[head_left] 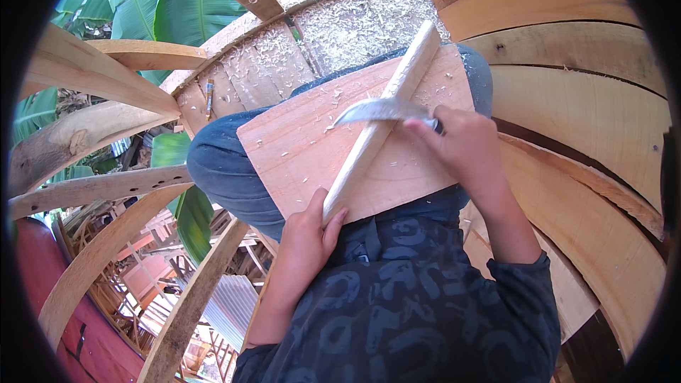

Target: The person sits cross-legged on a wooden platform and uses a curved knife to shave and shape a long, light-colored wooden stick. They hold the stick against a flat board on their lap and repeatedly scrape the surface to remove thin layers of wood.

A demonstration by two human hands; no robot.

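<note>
A pale wooden stick (355, 156) lies slantwise across a flat wooden board (284, 145) that rests on my lap. My left hand (308, 225) grips the near end of the stick, thumb along one side. In my right hand (464, 140) is a knife (383, 110) with a curved metal blade, its tip pointing left. The blade crosses the stick about midway along its length; whether it touches the wood I cannot tell. Its handle is mostly hidden by my fingers. A few curled shavings are scattered over the board.
Wood shavings (369, 18) cover the planks beyond my knees. A small narrow tool or stick (209, 98) lies at the left on the planks. Wide curved boards (567, 92) rise on my right. Wooden beams (99, 188) frame the left side, with banana leaves (170, 3) behind them.
</note>
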